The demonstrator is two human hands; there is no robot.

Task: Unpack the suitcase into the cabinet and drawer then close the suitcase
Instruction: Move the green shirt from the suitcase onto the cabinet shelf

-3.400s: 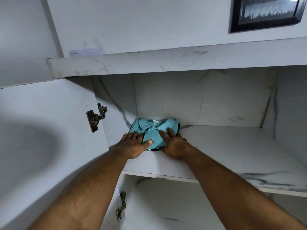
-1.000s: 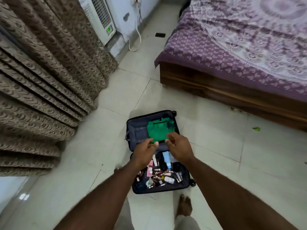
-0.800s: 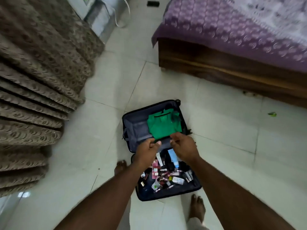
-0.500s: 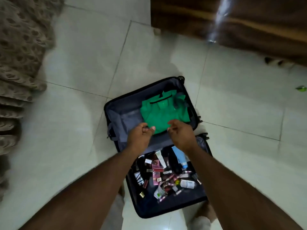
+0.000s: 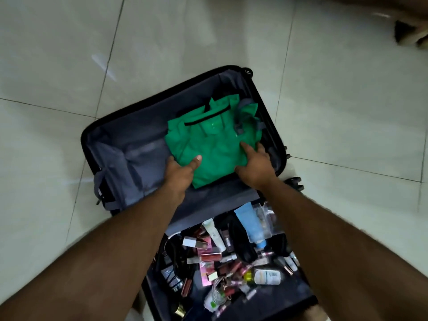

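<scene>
Home interior, likely a bedroom floor: large glossy pale floor tiles [image 5: 335, 107] with thin grout lines, an open dark suitcase [image 5: 129, 163] lying flat on them with a folded green shirt [image 5: 213, 144] and loose toiletries [image 5: 231, 258], wooden furniture edge [image 5: 412, 31] top right.

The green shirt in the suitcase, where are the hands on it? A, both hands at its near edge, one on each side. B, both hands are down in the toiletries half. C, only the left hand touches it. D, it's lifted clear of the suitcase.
A: the left hand and right hand grip the green shirt at its near corners, in the suitcase.
</scene>
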